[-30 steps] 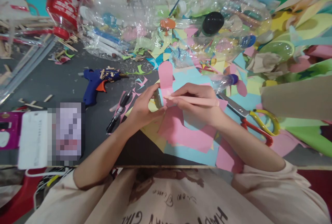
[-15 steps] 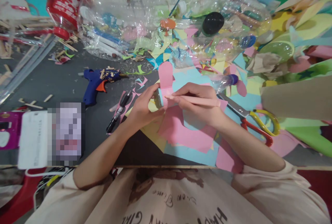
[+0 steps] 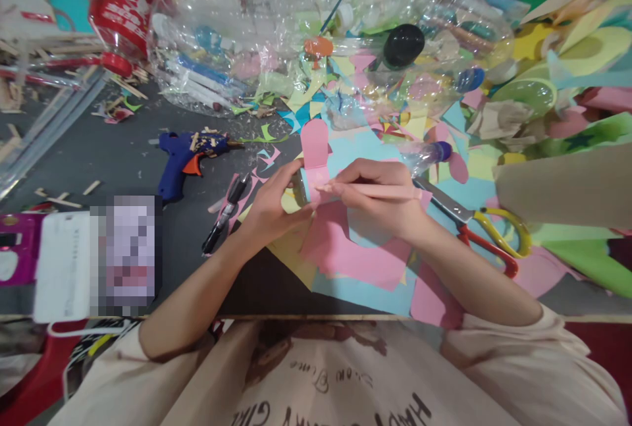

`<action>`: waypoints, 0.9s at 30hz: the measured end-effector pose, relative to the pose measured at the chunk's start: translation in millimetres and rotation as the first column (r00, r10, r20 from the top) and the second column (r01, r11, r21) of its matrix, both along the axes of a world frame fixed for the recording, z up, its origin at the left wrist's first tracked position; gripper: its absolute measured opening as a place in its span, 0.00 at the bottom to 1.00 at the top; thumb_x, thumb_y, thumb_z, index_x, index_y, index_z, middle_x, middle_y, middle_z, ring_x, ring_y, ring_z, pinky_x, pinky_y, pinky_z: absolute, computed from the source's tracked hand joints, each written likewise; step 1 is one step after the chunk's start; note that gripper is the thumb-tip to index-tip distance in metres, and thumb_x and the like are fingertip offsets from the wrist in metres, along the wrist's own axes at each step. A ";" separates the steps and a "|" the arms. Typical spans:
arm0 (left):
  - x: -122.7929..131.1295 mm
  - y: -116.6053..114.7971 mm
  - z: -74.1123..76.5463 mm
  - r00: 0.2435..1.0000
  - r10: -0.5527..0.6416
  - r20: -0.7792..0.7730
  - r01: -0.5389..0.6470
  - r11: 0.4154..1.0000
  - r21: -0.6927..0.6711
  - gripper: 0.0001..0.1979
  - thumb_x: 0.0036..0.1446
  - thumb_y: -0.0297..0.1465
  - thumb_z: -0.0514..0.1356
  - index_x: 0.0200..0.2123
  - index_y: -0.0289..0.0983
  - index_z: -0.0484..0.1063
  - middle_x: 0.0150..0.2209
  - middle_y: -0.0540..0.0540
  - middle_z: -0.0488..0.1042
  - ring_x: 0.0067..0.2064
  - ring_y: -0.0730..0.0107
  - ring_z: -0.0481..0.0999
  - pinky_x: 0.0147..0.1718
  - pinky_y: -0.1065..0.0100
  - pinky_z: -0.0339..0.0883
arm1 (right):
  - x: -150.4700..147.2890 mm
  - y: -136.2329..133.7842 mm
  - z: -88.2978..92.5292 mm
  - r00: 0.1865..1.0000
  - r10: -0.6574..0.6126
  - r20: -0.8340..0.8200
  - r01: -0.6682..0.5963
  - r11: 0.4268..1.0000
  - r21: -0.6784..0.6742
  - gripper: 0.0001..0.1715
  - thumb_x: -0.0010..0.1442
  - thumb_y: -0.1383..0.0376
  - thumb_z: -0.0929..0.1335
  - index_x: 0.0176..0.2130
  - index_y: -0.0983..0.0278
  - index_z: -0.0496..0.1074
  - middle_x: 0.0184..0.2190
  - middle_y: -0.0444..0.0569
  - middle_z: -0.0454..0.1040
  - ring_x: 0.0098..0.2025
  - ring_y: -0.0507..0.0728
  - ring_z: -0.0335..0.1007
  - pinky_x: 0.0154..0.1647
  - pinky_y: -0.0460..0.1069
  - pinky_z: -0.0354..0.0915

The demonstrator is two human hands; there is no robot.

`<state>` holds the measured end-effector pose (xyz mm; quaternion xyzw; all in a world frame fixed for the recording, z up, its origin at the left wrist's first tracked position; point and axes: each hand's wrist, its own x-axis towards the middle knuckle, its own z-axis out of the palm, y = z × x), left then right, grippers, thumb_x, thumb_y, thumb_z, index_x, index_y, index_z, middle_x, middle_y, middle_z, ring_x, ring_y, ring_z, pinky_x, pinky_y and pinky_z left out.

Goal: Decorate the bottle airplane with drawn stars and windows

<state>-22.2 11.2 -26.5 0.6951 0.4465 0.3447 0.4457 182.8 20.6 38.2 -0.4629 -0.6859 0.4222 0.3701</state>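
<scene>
My left hand pinches the lower left edge of a pink paper cut-out with a rounded top, holding it against the table. My right hand is closed round a pale pink pen lying nearly level, its tip at the cut-out's lower part. Under both hands lie loose pink, blue and yellow paper sheets.
A blue glue gun and a black marker lie left of my hands. Scissors with red and yellow handles lie to the right. Clear plastic bags, a black cap and coloured paper scraps crowd the back. A white device sits at the left.
The pen tip has shifted very slightly along the pink cut-out. Both hands otherwise stay where they were.
</scene>
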 end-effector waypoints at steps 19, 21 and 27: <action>0.5 1.0 2.1 1.000 0.013 0.000 -0.013 0.999 -0.038 0.33 0.57 0.40 0.65 0.64 0.43 0.60 0.62 0.39 0.67 0.59 0.53 0.71 0.56 0.55 0.67 | 2.8 2.5 0.7 0.996 0.094 0.007 -0.094 0.994 0.048 0.11 0.60 0.66 0.66 0.27 0.64 0.74 0.23 0.45 0.76 0.25 0.50 0.67 0.25 0.45 0.58; 0.6 0.6 2.5 1.000 0.019 -0.001 -0.019 0.999 -0.050 0.33 0.57 0.40 0.65 0.63 0.43 0.60 0.62 0.39 0.67 0.59 0.53 0.71 0.56 0.55 0.68 | 3.3 2.8 1.1 0.992 0.125 0.013 -0.126 0.990 0.057 0.12 0.60 0.66 0.66 0.27 0.65 0.74 0.23 0.45 0.75 0.24 0.49 0.66 0.24 0.45 0.57; 1.1 0.6 2.1 1.000 0.027 -0.005 -0.027 0.998 -0.053 0.33 0.56 0.41 0.65 0.63 0.42 0.60 0.61 0.39 0.68 0.57 0.53 0.72 0.54 0.56 0.68 | 4.3 2.5 1.6 0.990 0.138 0.041 -0.140 0.990 0.028 0.13 0.61 0.64 0.66 0.27 0.65 0.75 0.24 0.45 0.75 0.25 0.49 0.64 0.25 0.46 0.57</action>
